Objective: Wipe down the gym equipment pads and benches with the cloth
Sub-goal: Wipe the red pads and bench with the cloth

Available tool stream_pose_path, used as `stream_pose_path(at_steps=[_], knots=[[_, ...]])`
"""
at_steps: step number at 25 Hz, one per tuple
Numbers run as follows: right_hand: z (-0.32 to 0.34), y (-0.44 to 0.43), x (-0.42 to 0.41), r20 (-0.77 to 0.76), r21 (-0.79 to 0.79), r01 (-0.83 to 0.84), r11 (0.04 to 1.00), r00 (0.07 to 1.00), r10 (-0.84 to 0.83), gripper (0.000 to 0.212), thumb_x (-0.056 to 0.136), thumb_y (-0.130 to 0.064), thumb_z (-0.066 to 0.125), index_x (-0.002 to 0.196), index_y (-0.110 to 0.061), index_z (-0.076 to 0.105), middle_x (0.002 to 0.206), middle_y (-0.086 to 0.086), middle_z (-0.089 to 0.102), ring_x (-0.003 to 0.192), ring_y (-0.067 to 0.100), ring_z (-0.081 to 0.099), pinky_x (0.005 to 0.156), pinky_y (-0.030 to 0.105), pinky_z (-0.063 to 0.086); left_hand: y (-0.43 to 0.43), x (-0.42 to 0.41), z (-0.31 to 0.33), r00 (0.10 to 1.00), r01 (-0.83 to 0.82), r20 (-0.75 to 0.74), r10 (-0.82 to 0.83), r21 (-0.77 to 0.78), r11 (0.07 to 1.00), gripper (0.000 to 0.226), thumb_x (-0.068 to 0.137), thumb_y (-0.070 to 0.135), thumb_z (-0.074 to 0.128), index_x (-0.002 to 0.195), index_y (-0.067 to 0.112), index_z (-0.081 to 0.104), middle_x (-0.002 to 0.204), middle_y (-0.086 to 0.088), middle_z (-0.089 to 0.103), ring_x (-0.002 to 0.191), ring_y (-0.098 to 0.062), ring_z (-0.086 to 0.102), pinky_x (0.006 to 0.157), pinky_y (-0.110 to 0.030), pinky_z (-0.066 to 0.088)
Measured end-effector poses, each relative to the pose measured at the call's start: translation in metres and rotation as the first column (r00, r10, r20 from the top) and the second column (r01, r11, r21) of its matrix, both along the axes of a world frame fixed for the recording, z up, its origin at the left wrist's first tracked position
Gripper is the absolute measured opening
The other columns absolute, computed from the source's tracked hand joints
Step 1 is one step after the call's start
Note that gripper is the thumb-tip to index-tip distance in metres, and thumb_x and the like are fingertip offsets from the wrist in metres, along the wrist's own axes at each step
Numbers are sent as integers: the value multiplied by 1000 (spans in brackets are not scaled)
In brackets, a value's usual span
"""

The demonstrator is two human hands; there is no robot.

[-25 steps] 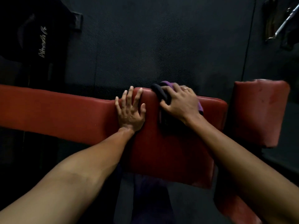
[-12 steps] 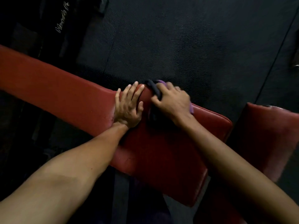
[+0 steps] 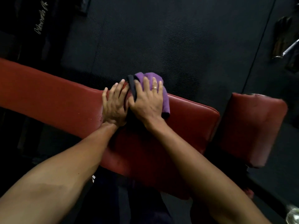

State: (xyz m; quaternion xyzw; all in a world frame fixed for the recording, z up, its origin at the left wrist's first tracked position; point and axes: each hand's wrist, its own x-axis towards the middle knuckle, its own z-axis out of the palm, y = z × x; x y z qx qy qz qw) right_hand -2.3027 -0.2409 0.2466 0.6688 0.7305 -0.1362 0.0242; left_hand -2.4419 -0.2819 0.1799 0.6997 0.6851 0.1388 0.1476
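Head view: right hand (image 3: pixel 148 102) presses purple cloth (image 3: pixel 165 101) on red bench (image 3: pixel 48 94) (fingers (image 3: pixel 146 84) straight); left hand (image 3: pixel 114 107) flat beside.

A purple, black-edged cloth (image 3: pixel 165 101) is lying bunched on the far edge of the red bench (image 3: pixel 48 94), under the right hand (image 3: pixel 148 101). A second red pad (image 3: pixel 252 126) is sitting just past its right end.

Dim in here: the black floor mat (image 3: pixel 161 38) swallows the light, and the corners at ten and seven o'clock sink to plain black. The red bench pad (image 3: pixel 48 94) and the forearms (image 3: pixel 64 175) catch a soft glow, with shadow pooled under the wrists at centre. A metal bar (image 3: pixel 291 46) glints at two o'clock, a pale blurred patch (image 3: pixel 292 214) sits at five, and the wide lens bows the edges.
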Motion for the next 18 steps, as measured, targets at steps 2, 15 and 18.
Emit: stream_pose_path(at_steps=[2, 15, 18], knots=[[9, -37, 29, -39, 65, -152, 986, 987, 155, 58, 85, -40, 58, 140, -21, 62, 154, 12, 49, 146, 41, 38, 122, 59, 22, 1, -1, 0, 1000, 7, -2, -7, 2, 1000, 53, 103, 41, 31, 152, 24, 39, 160, -2, 40, 141, -25, 44, 115, -54, 29], [10, -60, 7, -114, 110, 2, 994, 993, 11, 72, 89, -36, 56, 158, -23, 38, 164, 6, 34, 155, 32, 21, 126, 53, 14, 3, 1, 11, 999, 5, 48, -2, -57, 998, 61, 94, 35, 39, 155, 27, 38, 162, 2, 35, 146, -22, 37, 120, -52, 21], [29, -124, 50, -56, 107, -166, 980, 983, 173, 86, 77, -33, 62, 158, -21, 37, 166, 2, 30, 156, 27, 18, 126, 52, 16, 2, 2, 13, 998, 9, 61, -5, -55, 998, 60, 96, 35, 38, 155, 26, 38, 163, 1, 34, 146, -23, 36, 121, -53, 20]])
